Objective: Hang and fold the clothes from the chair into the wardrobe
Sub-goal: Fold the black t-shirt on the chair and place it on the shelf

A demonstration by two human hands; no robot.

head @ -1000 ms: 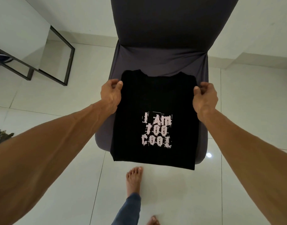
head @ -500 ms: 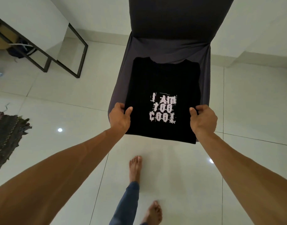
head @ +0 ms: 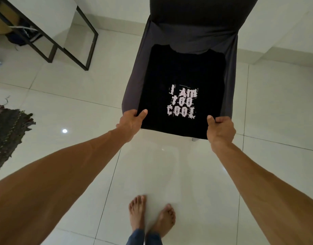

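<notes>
**Both hands grip the near edge of the folded shirt on the chair**

Head view: a black cotton T-shirt (head: 184, 71) with pale block lettering reading "I AM TOO COOL" lies flat, folded into a rectangle, on the seat of a dark grey fabric-covered chair (head: 231, 82). Its neckline points to the chair's backrest. Its near edge reaches the front of the seat and hangs a little past it.

The left hand (head: 131, 122) holds the near left corner of the shirt, with the thumb lying on top of the cloth and the fingers curled under the edge. The right hand (head: 221, 129) holds the near right corner in the same way, thumb on top and fingers tucked beneath. Both hands are closed on the fabric, and both forearms stretch out from the bottom corners of the frame.

The chair stands on a glossy white tiled floor (head: 276, 106). The person's two bare feet (head: 137, 212) stand side by side on the tiles below the hands, with blue trouser cuffs (head: 136, 237) at the ankles. At the left edge lies a dark woven rug with a frayed fringe (head: 8, 131). At the upper left stands a black metal frame of a table (head: 89, 50), beside a white wall, with a dim tangle of items beneath it that is too blurred to tell.
</notes>
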